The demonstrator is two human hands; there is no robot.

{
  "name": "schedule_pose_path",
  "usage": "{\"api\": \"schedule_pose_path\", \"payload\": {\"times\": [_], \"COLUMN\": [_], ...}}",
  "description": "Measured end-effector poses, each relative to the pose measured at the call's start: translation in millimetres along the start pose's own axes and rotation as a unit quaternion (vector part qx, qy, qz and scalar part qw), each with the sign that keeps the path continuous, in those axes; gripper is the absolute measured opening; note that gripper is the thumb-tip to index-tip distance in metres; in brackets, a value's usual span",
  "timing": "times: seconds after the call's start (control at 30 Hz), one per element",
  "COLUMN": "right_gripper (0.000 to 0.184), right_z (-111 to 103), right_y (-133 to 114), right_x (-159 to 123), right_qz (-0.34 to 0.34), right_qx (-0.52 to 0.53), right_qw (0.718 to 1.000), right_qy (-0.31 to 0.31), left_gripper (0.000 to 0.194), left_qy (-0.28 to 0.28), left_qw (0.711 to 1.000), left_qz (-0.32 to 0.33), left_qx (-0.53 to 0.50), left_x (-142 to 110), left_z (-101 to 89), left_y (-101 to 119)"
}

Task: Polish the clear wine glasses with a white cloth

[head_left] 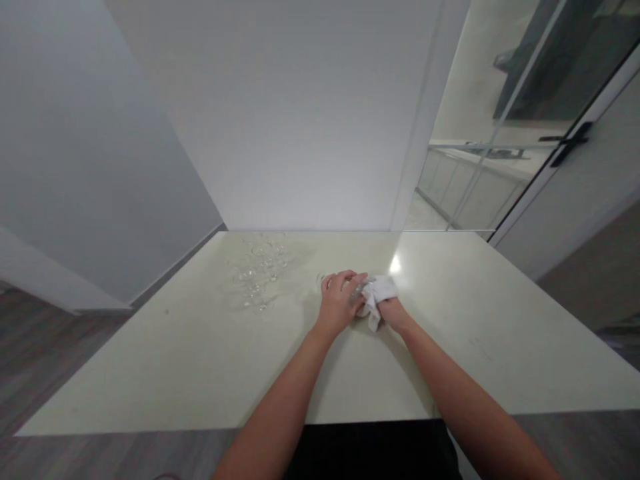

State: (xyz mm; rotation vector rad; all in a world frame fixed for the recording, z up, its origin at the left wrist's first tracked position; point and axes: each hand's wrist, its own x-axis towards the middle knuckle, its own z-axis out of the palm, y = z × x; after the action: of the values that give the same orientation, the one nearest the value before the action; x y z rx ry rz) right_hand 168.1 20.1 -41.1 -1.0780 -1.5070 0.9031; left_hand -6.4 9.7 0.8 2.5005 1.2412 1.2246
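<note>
My left hand (pixel 339 301) is closed around a clear wine glass (pixel 356 292), which lies tilted on its side above the table. Its round foot shows faintly to the left of my fingers, and the bowl points right. A white cloth (pixel 381 288) is bunched at the mouth of the glass, with one end hanging down. My right hand (pixel 393 313) grips this cloth; most of its fingers are hidden under the folds, and I cannot tell how deep they reach into the bowl.
Several clear glasses (pixel 257 270) stand close together on the left of the white table (pixel 200 373). Behind the table is a pale panel (pixel 300 120). At the right, a glass-paned door has a black handle (pixel 573 143).
</note>
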Motion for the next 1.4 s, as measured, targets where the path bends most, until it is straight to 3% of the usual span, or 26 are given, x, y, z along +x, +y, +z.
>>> {"api": "schedule_pose_path", "payload": {"times": [0.07, 0.13, 0.3, 0.43, 0.67, 0.77, 0.87, 0.93, 1.03, 1.13, 1.2, 1.27, 1.33, 1.4], "right_gripper": [0.023, 0.024, 0.023, 0.023, 0.027, 0.027, 0.027, 0.025, 0.022, 0.021, 0.022, 0.026, 0.031, 0.033], "right_z": [2.8, 3.3, 0.6, -0.6, -13.5, -13.7, -5.6, 0.7, 5.2, 4.1, 3.9, 5.9, 9.0, 11.0], "right_y": [-4.7, -8.7, -15.0, -10.0, 10.6, 9.7, 3.2, -1.7, -7.6, -12.3, -15.2, -17.8, -19.2, -18.6], "right_x": [1.4, 1.7, 1.3, -1.0, -1.6, -0.1, -3.0, -6.7, -11.6, -13.6, -14.0, -14.4, -15.0, -15.1], "right_qz": [-0.004, 0.001, 0.025, 0.027, -0.036, -0.051, -0.011, -0.005, -0.037, -0.055, -0.021, 0.047, 0.109, 0.119], "right_qx": [-0.002, -0.005, 0.03, 0.04, -0.106, -0.11, -0.054, -0.042, -0.107, -0.19, -0.153, -0.033, 0.083, 0.117], "right_qw": [1.0, 1.0, 0.999, 0.999, 0.993, 0.992, 0.998, 0.999, 0.989, 0.978, 0.986, 0.996, 0.989, 0.984], "right_qy": [-0.007, -0.007, 0.021, 0.016, 0.022, 0.024, 0.019, -0.03, -0.093, -0.073, -0.067, -0.067, -0.064, -0.067], "left_gripper": [0.057, 0.062, 0.06, 0.056, 0.078, 0.079, 0.072, 0.065, 0.059, 0.06, 0.061, 0.065, 0.07, 0.069], "left_qy": [-0.076, -0.112, -0.071, -0.073, -0.092, -0.08, -0.065, -0.089, -0.165, -0.204, -0.177, -0.119, -0.073, -0.065], "left_qw": [0.994, 0.987, 0.989, 0.987, 0.983, 0.982, 0.986, 0.987, 0.976, 0.966, 0.972, 0.982, 0.985, 0.984], "left_qz": [0.068, 0.107, 0.118, 0.129, 0.143, 0.147, 0.12, 0.082, 0.028, -0.003, -0.004, 0.031, 0.081, 0.105], "left_qx": [0.033, 0.038, 0.048, 0.069, 0.071, 0.083, 0.095, 0.104, 0.136, 0.159, 0.154, 0.141, 0.131, 0.13], "left_x": [-1.3, -2.1, -2.7, -1.4, 1.1, 0.3, 0.2, 0.2, -0.9, -2.7, -3.3, -3.1, -2.4, -1.8], "left_z": [1.9, 4.2, 6.8, 4.4, 2.0, 1.9, 0.6, -0.9, -3.4, -5.3, -6.2, -7.0, -7.6, -7.5], "left_y": [1.8, 2.4, -0.8, -4.3, -9.0, -5.1, -1.4, -0.8, -1.5, -0.7, 0.8, 1.9, 1.8, 0.6]}}
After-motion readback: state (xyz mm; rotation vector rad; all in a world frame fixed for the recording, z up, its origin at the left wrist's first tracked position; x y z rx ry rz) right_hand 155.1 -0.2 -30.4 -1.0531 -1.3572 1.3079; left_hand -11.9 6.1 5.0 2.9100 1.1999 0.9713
